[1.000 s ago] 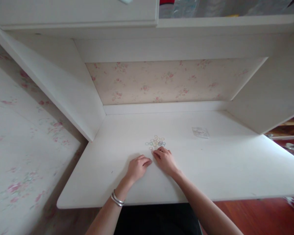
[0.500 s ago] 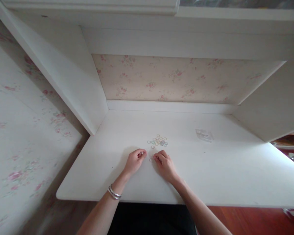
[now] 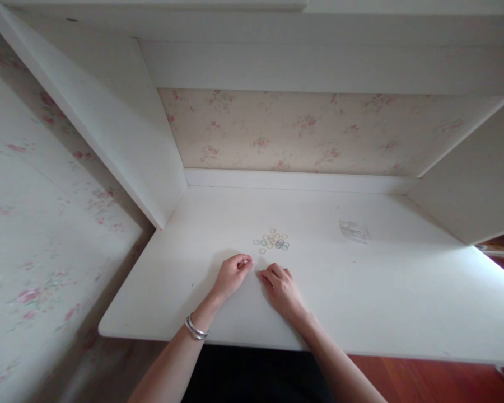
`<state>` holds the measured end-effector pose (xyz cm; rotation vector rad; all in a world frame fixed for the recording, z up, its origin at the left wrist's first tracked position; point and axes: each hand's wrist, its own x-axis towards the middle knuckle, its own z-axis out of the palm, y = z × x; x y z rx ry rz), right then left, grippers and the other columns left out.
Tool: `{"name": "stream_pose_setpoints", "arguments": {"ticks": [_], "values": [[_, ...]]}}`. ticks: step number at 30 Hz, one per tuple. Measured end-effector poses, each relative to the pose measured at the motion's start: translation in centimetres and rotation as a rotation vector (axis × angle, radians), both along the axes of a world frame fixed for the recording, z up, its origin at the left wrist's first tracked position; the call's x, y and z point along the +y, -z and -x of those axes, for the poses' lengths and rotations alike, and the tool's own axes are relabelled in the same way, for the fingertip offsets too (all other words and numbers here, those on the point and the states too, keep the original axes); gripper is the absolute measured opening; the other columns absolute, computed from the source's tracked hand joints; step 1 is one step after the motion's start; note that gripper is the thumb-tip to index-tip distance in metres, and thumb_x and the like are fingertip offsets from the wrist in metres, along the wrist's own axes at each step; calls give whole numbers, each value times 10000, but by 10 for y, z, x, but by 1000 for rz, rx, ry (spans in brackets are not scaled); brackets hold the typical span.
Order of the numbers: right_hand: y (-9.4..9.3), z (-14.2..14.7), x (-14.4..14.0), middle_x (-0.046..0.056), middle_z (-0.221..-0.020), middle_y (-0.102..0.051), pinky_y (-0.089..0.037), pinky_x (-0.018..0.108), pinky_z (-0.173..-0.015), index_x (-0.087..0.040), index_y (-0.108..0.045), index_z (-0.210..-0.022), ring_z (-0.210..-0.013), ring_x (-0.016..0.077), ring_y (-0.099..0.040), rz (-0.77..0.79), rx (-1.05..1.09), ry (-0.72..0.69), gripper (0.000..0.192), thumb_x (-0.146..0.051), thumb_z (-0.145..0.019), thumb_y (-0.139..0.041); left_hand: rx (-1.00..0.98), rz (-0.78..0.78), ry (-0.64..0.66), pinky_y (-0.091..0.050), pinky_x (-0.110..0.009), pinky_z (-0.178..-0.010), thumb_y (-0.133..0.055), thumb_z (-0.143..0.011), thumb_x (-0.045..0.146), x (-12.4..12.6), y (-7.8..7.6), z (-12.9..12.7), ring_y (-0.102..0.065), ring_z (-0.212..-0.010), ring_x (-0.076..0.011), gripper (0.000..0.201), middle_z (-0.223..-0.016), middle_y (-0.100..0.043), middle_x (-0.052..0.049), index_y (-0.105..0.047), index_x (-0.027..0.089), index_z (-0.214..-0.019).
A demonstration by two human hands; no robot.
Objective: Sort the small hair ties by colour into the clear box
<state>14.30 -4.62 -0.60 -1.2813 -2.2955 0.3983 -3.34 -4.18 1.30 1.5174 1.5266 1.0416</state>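
My left hand [image 3: 233, 275] rests on the white desk [image 3: 185, 224], thumb and forefinger pinched together; whatever sits between the fingertips is too small to make out. Just to its right, my right hand [image 3: 282, 286] has its fingers drawn together, the tips down at the desk top where a small pinkish rubber band showed a moment ago; the fingers now cover it. Beyond both hands lies a loose cluster of thin coloured rubber bands [image 3: 271, 238], some overlapping. One single pinkish rubber band [image 3: 262, 251] lies nearest to the hands.
A small clear plastic box [image 3: 354, 232] stands on the desk to the right of the bands. White side panels [image 3: 109, 123] and a low back strip [image 3: 298, 180] bound the desk, with an overhead cabinet [image 3: 277, 67] above. A tiny dark speck [image 3: 192, 285] lies at left.
My right hand has shifted slightly left and its fingertips now cover the loose band that showed beside them. My left hand keeps its pinch. The camera view has tilted a little.
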Motion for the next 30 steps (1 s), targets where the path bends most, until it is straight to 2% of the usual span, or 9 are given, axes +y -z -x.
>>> {"name": "stream_pose_setpoints", "arguments": {"ticks": [4, 7, 11, 14, 19, 24, 27, 30], "values": [[0, -1, 0, 49, -885, -597, -411, 314, -766, -246, -646, -991, -799, 160, -560, -12, 55, -14, 252, -256, -936, -400, 64, -15, 23, -338, -208, -515, -497, -818, 442, 1, 2, 1, -471, -538, -107, 328, -623, -586, 12, -667, 164, -854], [-2, -4, 0, 48, -875, -588, -430, 288, -745, -238, -655, -953, -792, 150, -559, 13, 216, 27, 268, -290, -934, -393, 90, -16, 43, -360, -209, -532, -491, -826, 446, 5, 2, 3, -497, -558, -111, 335, -641, -602, 9, -664, 163, -873], [-5, -15, -1, 43, -832, -577, -439, 249, -630, -206, -658, -874, -689, 128, -541, 101, 500, 240, 303, -387, -909, -418, 162, -21, 66, -408, -217, -590, -475, -845, 415, 14, 0, 3, -550, -622, -125, 312, -709, -638, -9, -655, 164, -896], [-4, -24, -1, 35, -797, -568, -422, 246, -590, -194, -659, -853, -653, 128, -523, 162, 618, 358, 310, -429, -881, -458, 301, -86, 147, -428, -223, -653, -470, -858, 353, 24, -2, -4, -568, -676, -126, 254, -810, -654, -24, -654, 181, -895], [-6, -28, -4, 23, -800, -550, -405, 234, -584, -196, -656, -848, -620, 109, -489, 193, 649, 306, 274, -400, -878, -476, 545, -158, 192, -438, -232, -711, -505, -846, 286, 42, -3, -21, -592, -754, -126, 195, -996, -628, -21, -629, 234, -987], [-9, -28, -6, 20, -815, -546, -394, 221, -568, -204, -650, -866, -621, 103, -489, 196, 640, 279, 251, -382, -885, -474, 725, -130, 233, -437, -240, -677, -468, -874, 302, 51, -4, -27, -596, -755, -136, 189, -964, -615, -10, -647, 251, -907], [-9, -28, -5, 19, -820, -547, -398, 220, -574, -207, -646, -876, -622, 101, -493, 197, 640, 270, 244, -378, -889, -473, 711, -135, 266, -440, -234, -689, -458, -884, 292, 48, -5, -26, -597, -780, -134, 199, -946, -614, -10, -650, 239, -870], [-8, -28, -5, 21, -823, -551, -406, 221, -590, -211, -646, -868, -637, 105, -502, 194, 627, 250, 240, -376, -889, -473, 609, -154, 271, -447, -222, -710, -472, -885, 291, 37, -5, -22, -592, -780, -122, 190, -933, -617, -7, -652, 232, -877]]}}
